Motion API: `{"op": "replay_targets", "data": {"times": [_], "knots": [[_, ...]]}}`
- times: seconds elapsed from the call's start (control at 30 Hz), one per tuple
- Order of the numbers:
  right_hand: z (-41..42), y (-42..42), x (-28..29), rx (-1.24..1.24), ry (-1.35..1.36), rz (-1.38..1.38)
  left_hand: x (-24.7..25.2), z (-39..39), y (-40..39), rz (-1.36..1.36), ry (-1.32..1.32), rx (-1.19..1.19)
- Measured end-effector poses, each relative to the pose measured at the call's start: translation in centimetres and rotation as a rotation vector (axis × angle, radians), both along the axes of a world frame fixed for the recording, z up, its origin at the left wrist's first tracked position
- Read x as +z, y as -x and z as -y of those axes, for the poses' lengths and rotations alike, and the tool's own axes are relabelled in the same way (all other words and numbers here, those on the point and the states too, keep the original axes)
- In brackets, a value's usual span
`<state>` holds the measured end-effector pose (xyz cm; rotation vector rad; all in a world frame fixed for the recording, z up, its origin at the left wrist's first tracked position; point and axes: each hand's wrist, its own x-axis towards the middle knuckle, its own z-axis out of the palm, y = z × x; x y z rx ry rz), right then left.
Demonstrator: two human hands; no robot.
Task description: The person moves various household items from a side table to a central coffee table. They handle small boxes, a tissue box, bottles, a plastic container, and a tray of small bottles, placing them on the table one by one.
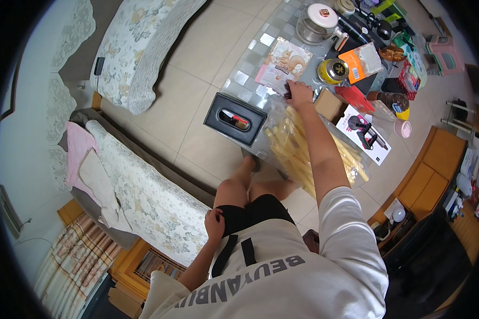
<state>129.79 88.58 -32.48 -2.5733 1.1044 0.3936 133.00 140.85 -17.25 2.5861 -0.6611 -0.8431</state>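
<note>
On the black shorts (pixel 234 223) rests my left hand (pixel 214 225), its fingers loosely curled and no object visible in them. My right hand (pixel 300 93) reaches over the table, its fingers closed on a small dark red item (pixel 288 91), mostly hidden by the hand. Just beyond lies a flat package printed with a squirrel (pixel 289 56). Under my right forearm, a clear plastic bag (pixel 277 107) holds several long pale-yellow sticks (pixel 289 155). To the left of that bag is a black tissue box (pixel 235 119). A yellow jar with a dark lid (pixel 332 71) stands to the right of the package.
A glass pot with a pale lid (pixel 312 32) stands farther back. An orange pouch (pixel 359 62), a brown cardboard box (pixel 330 104) and a white printed box (pixel 363 135) crowd the right side. Floral-covered seats (pixel 143 48) flank the tiled floor (pixel 199 79). A pink stool (pixel 447 56) stands beyond the table.
</note>
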Motion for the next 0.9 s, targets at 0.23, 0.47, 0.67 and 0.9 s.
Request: {"op": "replay_targets", "data": {"times": [0.23, 0.47, 0.67, 0.9], "knots": [[-0.1, 1.1, 3.5, -0.252, 0.051, 0.178, -1.4, -2.2, -1.3, -0.040, -0.023, 0.017], [-0.1, 5.0, 5.7, -0.428, -0.044, 0.248, -1.6, -3.4, -1.6, -0.217, -0.018, 0.050], [0.0, 7.1, 4.9, -0.529, -0.100, 0.291, -1.2, -3.4, -1.5, -0.215, -0.033, -0.027], [-1.3, 6.0, 6.6, -0.375, 0.216, 0.461, -0.3, -2.9, -0.5, -0.259, -0.035, 0.014]]}}
